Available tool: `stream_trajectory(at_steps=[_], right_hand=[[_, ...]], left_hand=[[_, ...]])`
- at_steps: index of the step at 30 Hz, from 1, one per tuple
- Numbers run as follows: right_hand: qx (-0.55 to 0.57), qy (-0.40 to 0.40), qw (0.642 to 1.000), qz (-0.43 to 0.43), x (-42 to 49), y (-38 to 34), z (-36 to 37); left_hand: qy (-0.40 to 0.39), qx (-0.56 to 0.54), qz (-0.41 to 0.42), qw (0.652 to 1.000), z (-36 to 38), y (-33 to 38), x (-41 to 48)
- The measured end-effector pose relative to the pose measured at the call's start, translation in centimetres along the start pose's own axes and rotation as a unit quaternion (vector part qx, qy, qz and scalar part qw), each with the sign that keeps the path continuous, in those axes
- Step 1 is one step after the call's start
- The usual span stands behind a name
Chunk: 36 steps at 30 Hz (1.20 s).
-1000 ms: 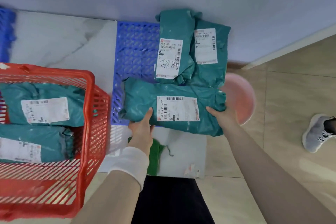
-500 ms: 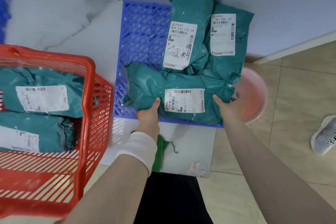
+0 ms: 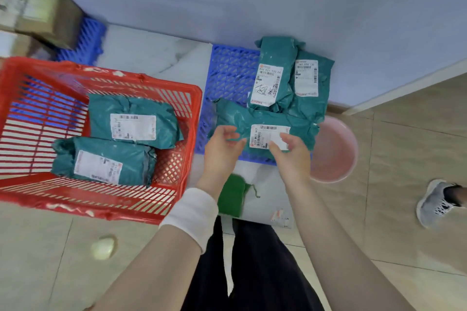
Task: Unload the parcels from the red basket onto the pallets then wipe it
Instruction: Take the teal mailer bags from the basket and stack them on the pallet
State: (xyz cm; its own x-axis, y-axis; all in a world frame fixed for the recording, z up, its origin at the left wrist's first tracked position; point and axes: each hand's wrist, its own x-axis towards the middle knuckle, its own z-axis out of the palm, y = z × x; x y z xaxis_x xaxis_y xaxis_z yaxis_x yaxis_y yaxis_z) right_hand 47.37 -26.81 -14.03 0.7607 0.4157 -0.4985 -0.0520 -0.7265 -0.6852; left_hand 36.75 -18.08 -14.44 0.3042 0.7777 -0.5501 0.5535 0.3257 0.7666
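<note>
Both left hand (image 3: 222,150) and right hand (image 3: 292,158) fingers (image 3: 275,147) overlap the front parcel (image 3: 252,116).

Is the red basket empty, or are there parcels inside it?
Not empty: an upper parcel and a lower parcel lie inside the red basket.

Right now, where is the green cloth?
The green cloth lies mid-frame in the head view, just nearer than the blue pallet, between the red basket on the left and the pink basin on the right.
</note>
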Motion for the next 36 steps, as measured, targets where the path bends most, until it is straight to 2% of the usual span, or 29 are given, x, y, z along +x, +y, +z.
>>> stream_trajectory(at_steps=[2, 6, 10, 13, 19, 23, 27, 33, 36], right_hand=[[-0.051, -0.009, 0.997, -0.050, -2.2, -1.8, 1.3], [-0.203, -0.011, 0.970, -0.136, -6.0, -5.1, 5.7], [-0.281, 0.005, 0.938, -0.204, -9.2, -7.2, 11.2], [-0.310, -0.001, 0.924, -0.221, -11.0, -8.3, 14.7], [-0.307, -0.025, 0.929, -0.206, -12.0, -9.3, 19.1], [-0.316, -0.057, 0.929, -0.182, -11.3, -9.9, 21.9], [-0.292, -0.063, 0.946, -0.123, -10.5, -10.3, 24.9], [-0.192, -0.092, 0.977, -0.031, -8.5, -9.8, 29.6], [-0.145, -0.103, 0.984, 0.010, -6.7, -9.3, 31.1]], left_hand=[[-0.014, 0.097, 0.074, 0.992, -3.0, 0.2, -0.5], [-0.005, 0.261, 0.175, 0.949, -10.1, -0.4, -0.8], [0.005, 0.366, 0.207, 0.907, -16.8, -2.3, 0.3], [0.003, 0.383, 0.202, 0.901, -20.3, -3.4, 0.7], [-0.007, 0.410, 0.196, 0.891, -23.7, -4.9, 2.4], [-0.011, 0.379, 0.174, 0.909, -25.5, -6.5, 3.7], [-0.020, 0.373, 0.136, 0.918, -28.3, -8.9, 6.2], [-0.036, 0.355, 0.044, 0.933, -33.0, -12.5, 11.1], [-0.037, 0.307, -0.027, 0.951, -34.1, -14.0, 13.9]])
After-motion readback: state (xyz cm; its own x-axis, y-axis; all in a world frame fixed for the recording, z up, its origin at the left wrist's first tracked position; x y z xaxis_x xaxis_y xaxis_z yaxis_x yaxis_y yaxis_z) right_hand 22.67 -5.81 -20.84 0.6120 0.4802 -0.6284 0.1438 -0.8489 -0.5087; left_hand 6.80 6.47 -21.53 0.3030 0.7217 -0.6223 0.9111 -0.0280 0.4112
